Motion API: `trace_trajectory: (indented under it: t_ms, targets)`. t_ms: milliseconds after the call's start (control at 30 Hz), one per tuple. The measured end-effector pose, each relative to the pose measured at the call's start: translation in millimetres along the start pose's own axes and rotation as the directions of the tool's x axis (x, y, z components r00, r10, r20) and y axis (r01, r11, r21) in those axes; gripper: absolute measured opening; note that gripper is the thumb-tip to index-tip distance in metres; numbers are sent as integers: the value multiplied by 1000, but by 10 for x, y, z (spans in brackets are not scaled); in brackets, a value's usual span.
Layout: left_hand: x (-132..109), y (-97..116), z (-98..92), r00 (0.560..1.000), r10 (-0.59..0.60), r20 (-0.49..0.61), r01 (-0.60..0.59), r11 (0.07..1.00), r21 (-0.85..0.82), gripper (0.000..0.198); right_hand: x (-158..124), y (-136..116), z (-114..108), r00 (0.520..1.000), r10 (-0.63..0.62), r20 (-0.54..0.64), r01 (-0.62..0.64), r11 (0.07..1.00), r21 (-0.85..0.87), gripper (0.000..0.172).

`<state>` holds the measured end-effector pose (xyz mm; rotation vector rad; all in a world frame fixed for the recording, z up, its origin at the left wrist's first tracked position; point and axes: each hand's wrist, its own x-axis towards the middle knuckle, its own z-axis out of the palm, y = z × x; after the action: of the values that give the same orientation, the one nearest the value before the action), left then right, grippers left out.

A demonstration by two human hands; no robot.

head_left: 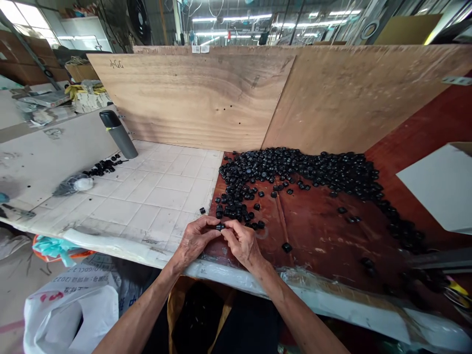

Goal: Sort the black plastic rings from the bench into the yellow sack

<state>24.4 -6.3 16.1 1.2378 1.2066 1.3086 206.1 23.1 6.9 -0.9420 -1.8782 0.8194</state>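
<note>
Between my two hands is a small black plastic part [220,226], held just above the front of the table. My left hand [196,239] pinches it from the left with thumb and fingers. From the other side, the fingertips of my right hand [241,242] close on the same part. Its exact kind is too small to make out. Just beyond my fingers, a big heap of similar black parts [295,164] spreads along the back of the reddish-brown board [313,221]. A single black part [286,247] lies to the right of my right hand.
A grey bottle [120,135] stands at the back left, near small black pieces [105,166] and a clear plastic bag [73,184]. Wooden panels [199,98] wall off the back. A white box [438,187] is at right. Below the edge sits an open bag [199,314] with dark contents.
</note>
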Motion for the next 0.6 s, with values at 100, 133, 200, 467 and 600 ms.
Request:
trace_trajectory:
  t_ms: [100, 133, 200, 467, 600]
  targets:
    - [0, 4, -4, 1000, 11, 7, -11, 997, 75, 25, 15, -3, 14, 1000, 8, 2, -8, 996, -85, 35]
    - [2, 8, -1, 1000, 4, 9, -5, 997, 76, 25, 16, -6, 18, 1000, 10, -6, -11, 994, -104, 39]
    - [7, 23, 9, 1000, -14, 10, 13, 999, 39, 27, 10, -15, 19, 998, 25, -53, -30, 995, -100, 36]
    - [15, 35, -13, 1000, -15, 12, 15, 1000, -15, 27, -11, 14, 32, 998, -21, -51, 21, 1000, -1, 22]
    - [13, 11, -19, 1000, -16, 15, 17, 999, -28, 28, -18, 5, 27, 998, 12, -60, -11, 1000, 10, 19]
